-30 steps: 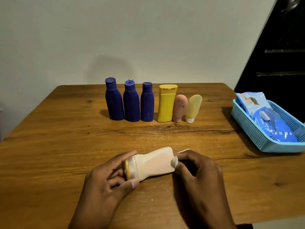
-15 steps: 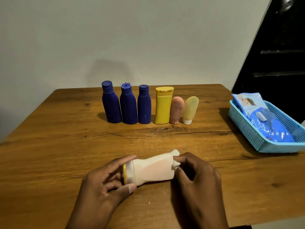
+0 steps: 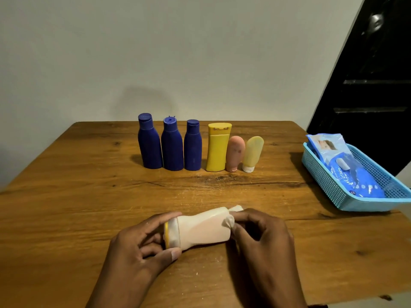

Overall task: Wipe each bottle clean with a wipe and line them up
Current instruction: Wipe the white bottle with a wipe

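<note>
Sideways, bottle [image 3: 201,230] between both hands (wipe-wrapped)

Dim, warm indoor light falls from the near side, throwing a soft, blurred shadow on the wall [image 3: 146,103] behind the bottles. The basket [image 3: 329,187] casts a dark shadow leftward on the table [image 3: 66,207]. Wide-angle bending shows at the edges; the picture looks slightly soft, without glare.
</note>
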